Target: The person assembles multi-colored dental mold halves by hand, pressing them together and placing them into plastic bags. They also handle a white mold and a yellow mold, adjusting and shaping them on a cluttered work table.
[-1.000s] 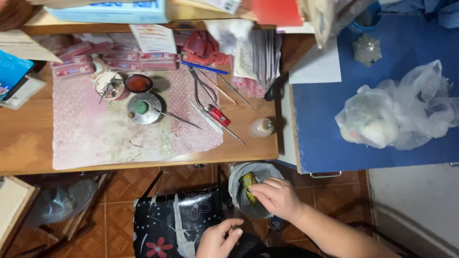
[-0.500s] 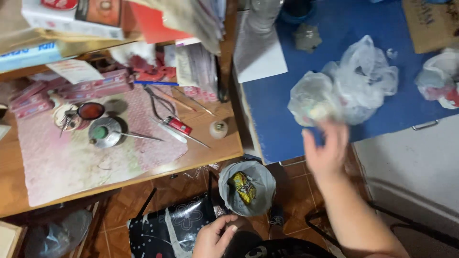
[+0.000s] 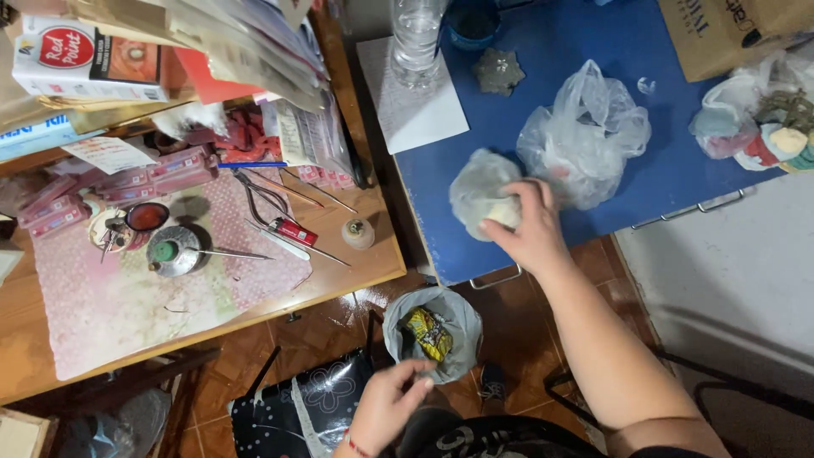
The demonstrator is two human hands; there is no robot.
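Note:
My right hand (image 3: 532, 231) reaches onto the blue surface (image 3: 610, 51) and grips a small clear plastic bag (image 3: 476, 188) with something pale inside. A larger crumpled clear bag (image 3: 585, 136) lies just right of it. My left hand (image 3: 388, 404) hangs low near my lap, fingers loosely curled and holding nothing, beside a small grey-lined bin (image 3: 431, 329) with a yellow wrapper in it on the tiled floor.
A wooden desk (image 3: 373, 265) at left carries a pink mat, pliers, small metal dishes, thin tools and pink packets under stacked papers and boxes. A water bottle (image 3: 417, 38), a white sheet, a cardboard box and a bag of colourful items sit on the blue surface.
My right hand rose from the bin on the floor to the blue surface and closed on the small plastic bag. The camera view shifted right. The left hand barely moved.

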